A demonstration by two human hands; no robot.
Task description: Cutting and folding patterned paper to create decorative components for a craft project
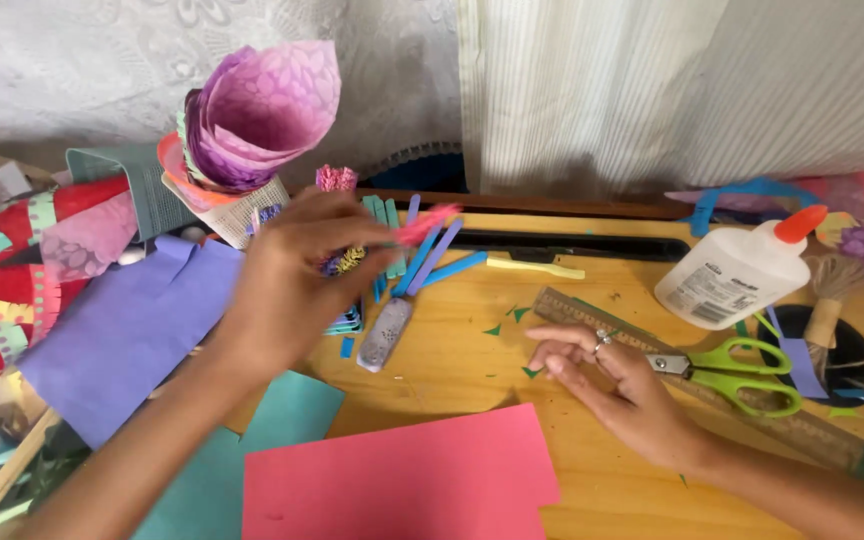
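Left hand (287, 275) raised, fingers pinched — right hand (612, 385) flat, palm down

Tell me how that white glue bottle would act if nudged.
The glue bottle lies on its side on the table, so it cannot topple. Its rounded body might roll slightly. It looks like smooth plastic, probably a bit slippery.

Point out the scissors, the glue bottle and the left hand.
scissors (742, 372), head view, on the green handle.
glue bottle (732, 275), head view, on its white body.
left hand (287, 285), head view, on its back.
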